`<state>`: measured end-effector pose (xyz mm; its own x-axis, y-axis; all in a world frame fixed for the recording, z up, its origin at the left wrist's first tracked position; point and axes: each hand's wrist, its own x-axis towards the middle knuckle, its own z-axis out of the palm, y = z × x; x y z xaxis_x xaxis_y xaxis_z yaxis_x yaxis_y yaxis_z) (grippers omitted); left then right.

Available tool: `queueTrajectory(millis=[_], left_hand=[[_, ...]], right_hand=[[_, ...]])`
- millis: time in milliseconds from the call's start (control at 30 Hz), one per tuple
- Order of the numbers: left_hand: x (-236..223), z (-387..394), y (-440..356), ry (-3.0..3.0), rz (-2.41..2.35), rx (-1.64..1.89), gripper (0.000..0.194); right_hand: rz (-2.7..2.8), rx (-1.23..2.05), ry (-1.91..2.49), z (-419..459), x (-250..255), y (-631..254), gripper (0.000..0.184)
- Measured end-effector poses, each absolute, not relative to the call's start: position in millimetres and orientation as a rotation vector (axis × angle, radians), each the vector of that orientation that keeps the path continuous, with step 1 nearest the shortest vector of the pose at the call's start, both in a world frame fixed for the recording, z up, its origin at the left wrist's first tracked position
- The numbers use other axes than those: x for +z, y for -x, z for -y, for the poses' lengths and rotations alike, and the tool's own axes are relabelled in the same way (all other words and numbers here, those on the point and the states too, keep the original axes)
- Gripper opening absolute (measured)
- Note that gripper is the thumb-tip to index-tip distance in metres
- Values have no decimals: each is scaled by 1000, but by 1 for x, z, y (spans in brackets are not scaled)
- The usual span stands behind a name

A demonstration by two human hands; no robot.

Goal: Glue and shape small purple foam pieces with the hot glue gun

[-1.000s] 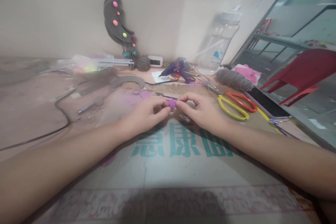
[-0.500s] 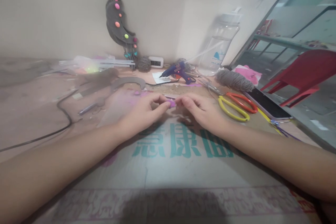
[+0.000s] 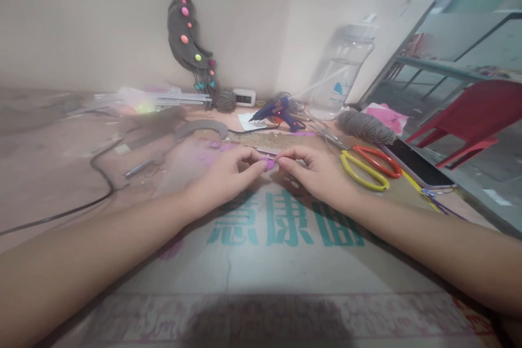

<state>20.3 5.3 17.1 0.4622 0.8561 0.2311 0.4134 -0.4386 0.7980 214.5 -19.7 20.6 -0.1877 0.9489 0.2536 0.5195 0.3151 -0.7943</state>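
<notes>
A small purple piece point(image 3: 269, 165), perhaps felt or foam, is pinched between the thumb and fingers of my left hand point(image 3: 234, 171). The fingertips of my right hand point(image 3: 306, 169) press together at the piece's right edge; whether they grip it or something tiny is hard to make out. Both hands hover over a cardboard sheet point(image 3: 261, 272) printed with green characters. Just beyond my left hand lie purple scraps point(image 3: 216, 145), blurred at their edges. The scissors point(image 3: 369, 168), with one yellow and one red handle, rest to the right of my right hand.
Behind the hands lie a blue glue gun point(image 3: 279, 111), a small digital clock point(image 3: 244, 98) and a water bottle point(image 3: 345, 68). Grey yarn point(image 3: 367, 126) and a phone point(image 3: 422, 162) sit right. A black cable point(image 3: 106, 174) curves left. A grey crescent ornament point(image 3: 181, 32) hangs on the wall.
My right fingertips have closed in more tightly beside the purple piece, of which slightly more shows. The whole view has shifted a little; other things stay in place.
</notes>
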Motion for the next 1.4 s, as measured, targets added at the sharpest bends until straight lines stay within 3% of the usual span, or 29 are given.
queueTrajectory(millis=[600, 833, 1400], left_hand=[[12, -7, -18, -2122, -952, 895, 22], [8, -4, -14, -2602, -924, 1062, 16], [8, -4, -12, -2796, -893, 1151, 10]], right_hand=[[1669, 1022, 1282, 19, 17, -213, 28], [1580, 1078, 1275, 21, 20, -211, 31], [1723, 1029, 1254, 27, 24, -212, 25]])
